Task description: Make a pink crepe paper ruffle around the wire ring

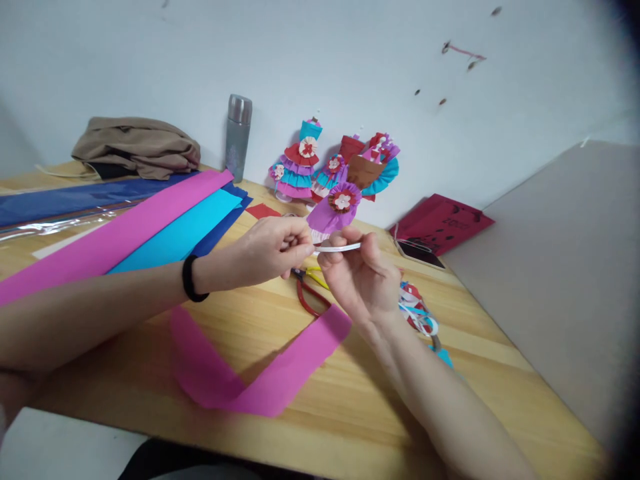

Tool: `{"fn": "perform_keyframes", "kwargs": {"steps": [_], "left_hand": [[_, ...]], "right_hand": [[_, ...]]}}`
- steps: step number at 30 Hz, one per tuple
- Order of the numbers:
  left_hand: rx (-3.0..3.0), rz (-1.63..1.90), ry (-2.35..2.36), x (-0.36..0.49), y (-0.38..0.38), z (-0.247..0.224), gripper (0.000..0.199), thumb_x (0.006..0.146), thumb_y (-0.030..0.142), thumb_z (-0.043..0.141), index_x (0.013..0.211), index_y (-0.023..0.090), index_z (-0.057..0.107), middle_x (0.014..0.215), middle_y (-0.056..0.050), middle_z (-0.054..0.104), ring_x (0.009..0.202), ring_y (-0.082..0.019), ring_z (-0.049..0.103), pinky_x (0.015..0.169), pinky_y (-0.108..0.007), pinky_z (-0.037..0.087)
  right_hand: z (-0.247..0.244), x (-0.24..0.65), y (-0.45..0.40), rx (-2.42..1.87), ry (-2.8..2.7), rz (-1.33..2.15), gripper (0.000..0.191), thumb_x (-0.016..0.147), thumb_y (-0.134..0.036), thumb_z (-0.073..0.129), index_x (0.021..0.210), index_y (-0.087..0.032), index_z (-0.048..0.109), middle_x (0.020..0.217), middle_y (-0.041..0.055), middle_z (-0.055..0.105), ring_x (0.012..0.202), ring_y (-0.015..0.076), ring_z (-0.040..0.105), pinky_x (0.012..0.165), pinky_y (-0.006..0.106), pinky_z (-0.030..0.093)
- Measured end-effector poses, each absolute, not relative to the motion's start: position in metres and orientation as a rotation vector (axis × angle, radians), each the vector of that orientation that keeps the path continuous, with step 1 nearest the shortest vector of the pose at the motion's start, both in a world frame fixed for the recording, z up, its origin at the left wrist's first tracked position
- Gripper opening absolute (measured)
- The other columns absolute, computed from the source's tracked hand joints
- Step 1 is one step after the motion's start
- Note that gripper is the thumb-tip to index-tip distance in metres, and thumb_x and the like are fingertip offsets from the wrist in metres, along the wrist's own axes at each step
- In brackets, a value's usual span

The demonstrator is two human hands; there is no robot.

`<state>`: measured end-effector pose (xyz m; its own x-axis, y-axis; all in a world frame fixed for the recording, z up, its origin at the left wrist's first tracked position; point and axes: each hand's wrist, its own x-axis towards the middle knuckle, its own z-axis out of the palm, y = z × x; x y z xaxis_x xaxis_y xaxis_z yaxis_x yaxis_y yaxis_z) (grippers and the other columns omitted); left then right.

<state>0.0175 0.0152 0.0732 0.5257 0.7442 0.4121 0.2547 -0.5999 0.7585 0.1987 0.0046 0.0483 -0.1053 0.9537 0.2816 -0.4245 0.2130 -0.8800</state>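
Left hand point(273, 249) pinches the white strip point(343, 248) at one end, right hand point(361, 279) the other

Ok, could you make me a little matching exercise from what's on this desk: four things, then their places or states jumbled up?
1. White strip
2. Flask
3. Cloth
4. Printed bag

A. Bunched up at the back left
B. Deep red, toward the back right
C. Between the left hand and the right hand, gripped by fingers of both
D. Standing upright, grey with a shiny lid

Right pairs: 1-C, 2-D, 3-A, 4-B
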Motion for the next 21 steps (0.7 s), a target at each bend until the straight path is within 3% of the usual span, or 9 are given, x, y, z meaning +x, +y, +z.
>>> {"fn": "perform_keyframes", "kwargs": {"steps": [5,8,14,21], "left_hand": [[2.141,1.047,0.841,0.0177,0.0152,0.0714,0.018,0.085,0.018,0.055,0.067,0.017,0.051,0.054,0.005,0.054,0.049,-0.007,0.053,0.048,-0.017,0.036],[2.119,1.096,0.859,0.0182,0.0154,0.0697,0.019,0.083,0.025,0.060,0.068,0.017,0.051,0.056,0.005,0.054,0.051,-0.007,0.049,0.047,-0.018,0.034],[2.141,1.078,0.721,0.0193,0.0155,0.0697,0.017,0.087,0.029,0.058,0.095,0.015,0.065,0.078,0.001,0.065,0.054,-0.006,0.051,0.049,-0.018,0.038],[2.037,0.932,0.722,0.0182,0.0165,0.0745,0.016,0.088,0.028,0.058,0.095,0.015,0.065,0.062,0.004,0.059,0.048,-0.007,0.053,0.046,-0.018,0.041]], "right_hand": [[0.0473,0.1951,0.0021,-0.655,-1.123,1.286,0.031,0.075,-0.057,0.073,0.077,-0.026,0.068,0.072,0.0022,0.059,0.061,0.0158,0.051,0.061,0.034,0.053],[0.0475,0.1960,0.0006,-0.627,-1.201,1.272,0.030,0.081,-0.057,0.067,0.076,-0.028,0.068,0.068,0.0008,0.053,0.059,0.0156,0.048,0.060,0.034,0.052],[0.0513,0.2000,-0.0026,-0.533,-1.297,1.283,0.027,0.086,-0.057,0.063,0.076,-0.032,0.069,0.066,-0.0011,0.045,0.058,0.0150,0.045,0.058,0.032,0.048],[0.0528,0.2005,-0.0026,-0.697,-1.329,1.206,0.036,0.088,-0.062,0.054,0.080,-0.029,0.065,0.072,0.0008,0.052,0.061,0.0158,0.050,0.062,0.034,0.052]]}}
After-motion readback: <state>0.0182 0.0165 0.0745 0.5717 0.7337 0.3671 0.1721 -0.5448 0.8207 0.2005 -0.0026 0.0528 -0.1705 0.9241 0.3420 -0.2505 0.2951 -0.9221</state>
